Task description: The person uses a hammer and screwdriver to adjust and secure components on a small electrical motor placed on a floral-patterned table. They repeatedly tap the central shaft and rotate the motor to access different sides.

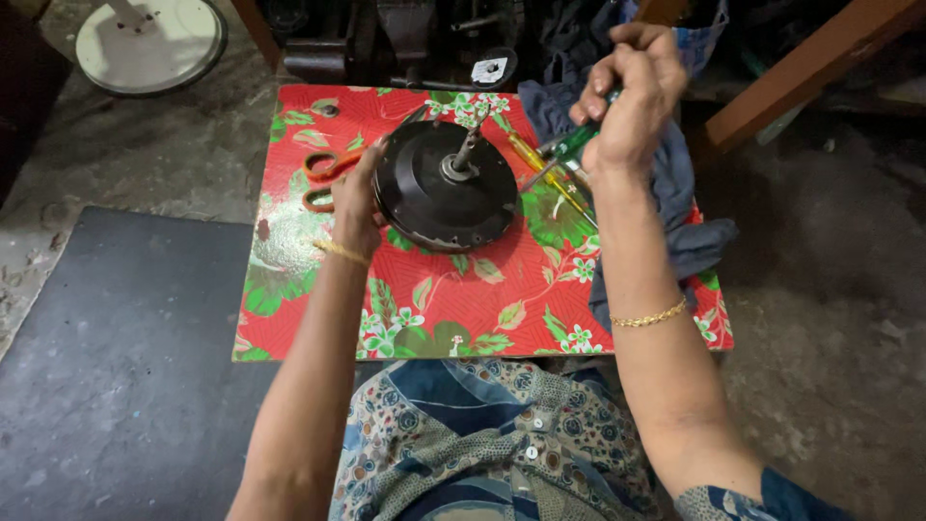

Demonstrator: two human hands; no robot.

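A round black motor housing (446, 188) with a metal shaft at its centre lies on a low table covered in red floral cloth (502, 289). My left hand (357, 198) grips the housing's left rim. My right hand (629, 92) is raised above the table's right side, closed around a green-handled screwdriver (569, 147) whose tip points down toward the housing's right edge. A yellow-handled screwdriver (546, 174) lies on the cloth just right of the housing.
Orange-handled scissors (326, 174) lie left of the housing, partly behind my left hand. A dark blue rag (690, 227) hangs over the table's right edge. A white round disc (149, 43) rests on the floor far left; dark machine parts (405, 39) sit behind the table.
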